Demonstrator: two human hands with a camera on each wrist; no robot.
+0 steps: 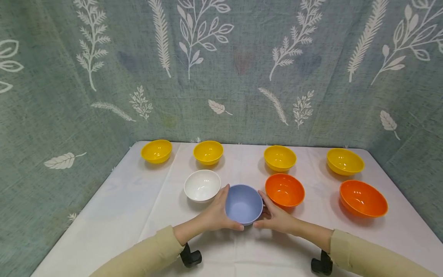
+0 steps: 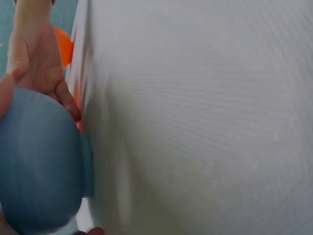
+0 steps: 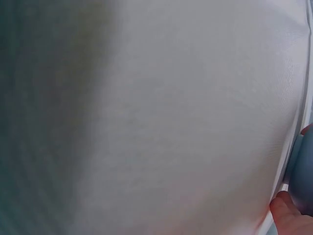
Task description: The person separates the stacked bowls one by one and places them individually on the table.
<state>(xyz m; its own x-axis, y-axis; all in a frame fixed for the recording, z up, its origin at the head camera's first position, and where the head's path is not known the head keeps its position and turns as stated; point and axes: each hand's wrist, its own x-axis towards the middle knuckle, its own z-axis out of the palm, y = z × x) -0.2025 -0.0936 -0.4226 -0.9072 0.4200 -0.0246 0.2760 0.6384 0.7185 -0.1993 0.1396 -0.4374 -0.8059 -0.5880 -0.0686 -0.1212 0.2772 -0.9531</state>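
A light blue bowl (image 1: 244,204) stands mouth up between my two hands, at the middle front of the white table. My left hand (image 1: 218,213) holds its left side, thumb at the front and fingers along the far left wall. On the other side, my right hand (image 1: 278,219) holds the bowl with fingers at the right wall and thumb near the front. The left wrist view shows the side and foot of the blue bowl (image 2: 41,161) close to the cloth; whether it touches is hard to tell. A white bowl (image 1: 202,186) and an orange bowl (image 1: 285,190) flank it just behind.
Several yellow bowls line the far edge, among them one at the left (image 1: 157,151) and one at the right (image 1: 345,161). A second orange bowl (image 1: 363,198) stands at the right. Leaf-patterned green cloth (image 1: 238,77) hangs behind and beside the white tablecloth (image 1: 114,219).
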